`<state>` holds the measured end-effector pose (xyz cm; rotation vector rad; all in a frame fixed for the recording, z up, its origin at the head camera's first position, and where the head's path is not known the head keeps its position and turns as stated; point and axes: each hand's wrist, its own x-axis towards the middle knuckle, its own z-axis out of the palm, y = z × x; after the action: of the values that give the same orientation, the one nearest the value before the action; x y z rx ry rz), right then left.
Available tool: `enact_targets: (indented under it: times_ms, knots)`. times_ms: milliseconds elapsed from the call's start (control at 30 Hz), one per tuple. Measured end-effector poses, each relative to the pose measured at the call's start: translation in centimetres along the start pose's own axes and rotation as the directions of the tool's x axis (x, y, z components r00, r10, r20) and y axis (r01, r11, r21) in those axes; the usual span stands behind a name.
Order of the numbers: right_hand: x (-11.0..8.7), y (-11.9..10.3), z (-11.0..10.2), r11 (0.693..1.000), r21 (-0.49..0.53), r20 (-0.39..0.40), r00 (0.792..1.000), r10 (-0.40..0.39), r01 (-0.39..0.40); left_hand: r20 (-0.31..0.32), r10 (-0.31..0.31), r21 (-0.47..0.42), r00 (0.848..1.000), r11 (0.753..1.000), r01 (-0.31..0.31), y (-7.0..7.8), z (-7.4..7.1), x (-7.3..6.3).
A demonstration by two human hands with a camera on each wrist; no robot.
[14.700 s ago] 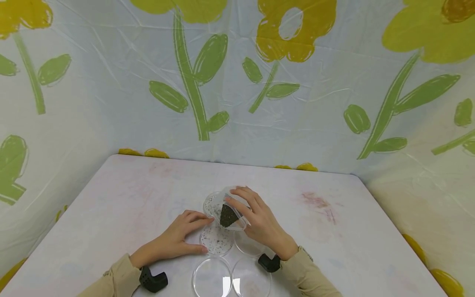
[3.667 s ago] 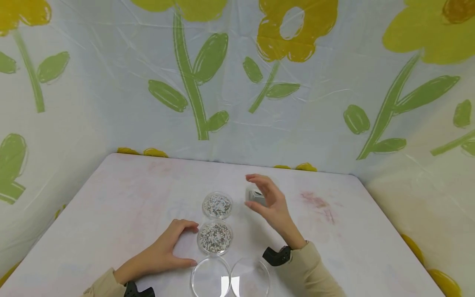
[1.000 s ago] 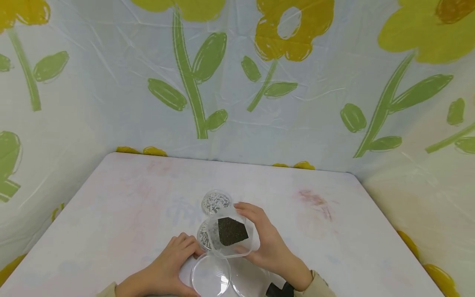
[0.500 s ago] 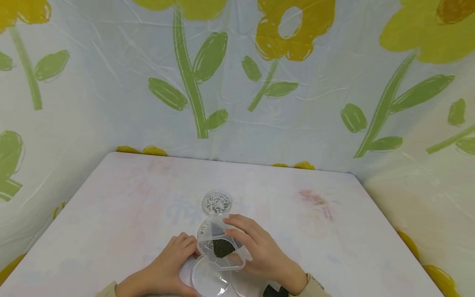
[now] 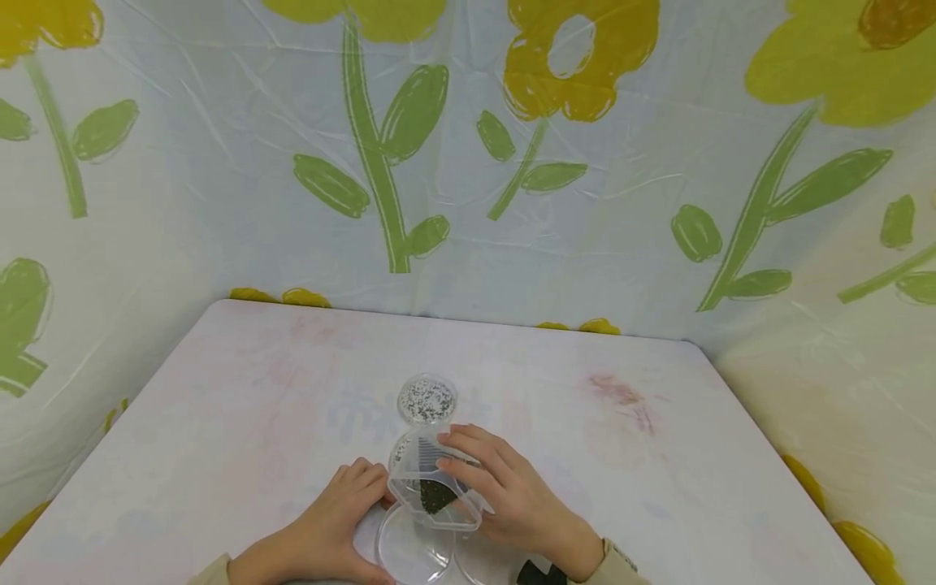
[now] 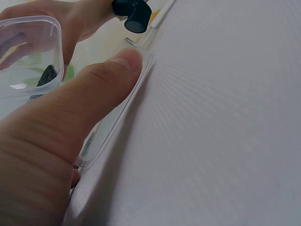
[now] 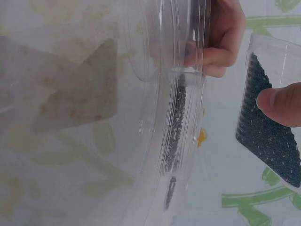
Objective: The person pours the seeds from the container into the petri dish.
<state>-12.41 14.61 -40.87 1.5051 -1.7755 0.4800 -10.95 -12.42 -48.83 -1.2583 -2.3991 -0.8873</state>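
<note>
A clear plastic tub [image 5: 409, 486] holding dark grains [image 5: 437, 494] is tilted above a clear petri dish [image 5: 415, 546]. My right hand [image 5: 515, 500] grips the tub by its side; in the right wrist view its thumb [image 7: 282, 104] lies against the tub wall, with the grains [image 7: 265, 134] heaped in one corner. Down at the petri dish, my left hand [image 5: 325, 528] holds the left rim between thumb and fingers. The left wrist view has that thumb [image 6: 113, 75] on the dish's edge. Whether grains are falling is too small to tell.
Behind it stands a petri dish [image 5: 399, 452] strewn with grains, partly covered by the tub. Farther back is another grain-strewn dish [image 5: 427, 399]. A clear round piece [image 5: 478, 561] lies at the right, partly hidden by my right hand. The pale tabletop [image 5: 263, 406] ends at a flowered cloth [image 5: 468, 244].
Over the last second my right hand lowered the tub and tipped it over the nearest dish. Earlier my left hand shifted from the middle dish to this one, and the middle dish gained grains.
</note>
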Motion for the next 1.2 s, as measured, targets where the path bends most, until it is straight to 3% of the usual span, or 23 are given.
enact_targets:
  times_ms: [267, 500, 800, 1100, 1200]
  knots:
    - [0.19, -0.11, -0.02, 1.000, -0.014, -0.004, 1.000, -0.022, 0.022, 0.012, -0.018, 0.005, 1.000, 1.000, 0.018, -0.25, 0.23, -0.17]
    - [0.43, -0.26, -0.08, 1.000, -0.021, 0.001, 1.000, -0.022, 0.022, -0.012, 0.037, 0.026, 0.999, 0.999, -0.037, -0.49, 0.29, -0.11]
    - [0.27, -0.40, -0.05, 1.000, -0.027, 0.013, 1.000, -0.009, 0.009, -0.016, 0.033, 0.039, 0.999, 0.999, -0.033, -0.46, 0.29, -0.07]
    - [0.20, -0.19, -0.14, 1.000, -0.019, 0.019, 1.000, -0.002, 0.003, 0.018, -0.033, 0.015, 0.999, 0.999, 0.033, -0.33, 0.24, -0.16]
    - [0.15, -0.10, -0.20, 1.000, -0.019, 0.021, 1.000, 0.003, -0.003, 0.014, -0.028, 0.008, 0.999, 1.000, 0.028, -0.24, 0.20, -0.14]
